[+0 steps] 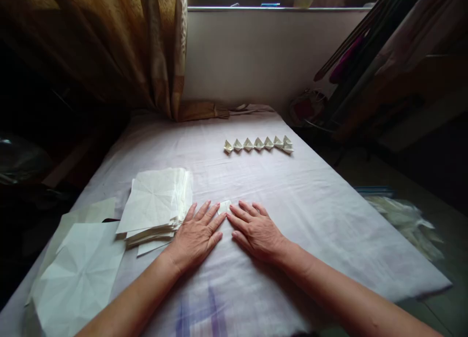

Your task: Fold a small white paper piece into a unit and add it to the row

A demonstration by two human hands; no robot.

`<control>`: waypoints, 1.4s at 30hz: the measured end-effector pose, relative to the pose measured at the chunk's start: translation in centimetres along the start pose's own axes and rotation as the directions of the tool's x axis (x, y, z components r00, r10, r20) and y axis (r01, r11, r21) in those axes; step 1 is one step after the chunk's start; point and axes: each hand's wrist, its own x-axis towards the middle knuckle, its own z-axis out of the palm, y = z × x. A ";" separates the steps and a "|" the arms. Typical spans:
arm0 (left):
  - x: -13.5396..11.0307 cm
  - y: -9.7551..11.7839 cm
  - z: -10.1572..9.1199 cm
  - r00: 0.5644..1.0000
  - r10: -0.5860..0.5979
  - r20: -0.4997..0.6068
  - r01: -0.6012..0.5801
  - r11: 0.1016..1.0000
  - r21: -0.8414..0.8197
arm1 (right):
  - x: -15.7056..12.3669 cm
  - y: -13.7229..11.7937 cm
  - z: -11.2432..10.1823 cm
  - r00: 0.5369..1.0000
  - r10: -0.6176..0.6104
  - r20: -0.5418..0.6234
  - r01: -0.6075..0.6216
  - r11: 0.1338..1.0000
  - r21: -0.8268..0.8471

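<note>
Paper piece (224,206), small and folded, sits at twelve o'clock between your fingertips — left hand (197,234) and right hand (256,232) lie flat and spread, pressing it, clasping nothing. Creasing looks to be the step; lifting it next calls for a fingertip pinch

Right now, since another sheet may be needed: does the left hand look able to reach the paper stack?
Probably yes: the left hand lies flat beside the paper stack, nothing between them; its fingers only touch a small folded piece.
</note>
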 end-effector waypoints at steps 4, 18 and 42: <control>-0.1 0.7 -0.3 0.996 0.022 -0.091 -0.016 0.998 0.063 | 0.0 0.0 0.0 1.000 -0.027 -0.010 0.027 0.999 -0.031; -0.3 2.4 -0.8 0.991 -0.029 -0.130 0.025 0.999 -0.030 | 0.4 0.3 0.0 0.985 -0.109 -0.133 0.107 0.994 -0.022; 1.8 1.4 1.7 0.895 -0.270 -0.356 0.179 0.946 -0.269 | 3.3 1.4 1.3 0.897 0.274 -0.346 -0.102 0.891 0.442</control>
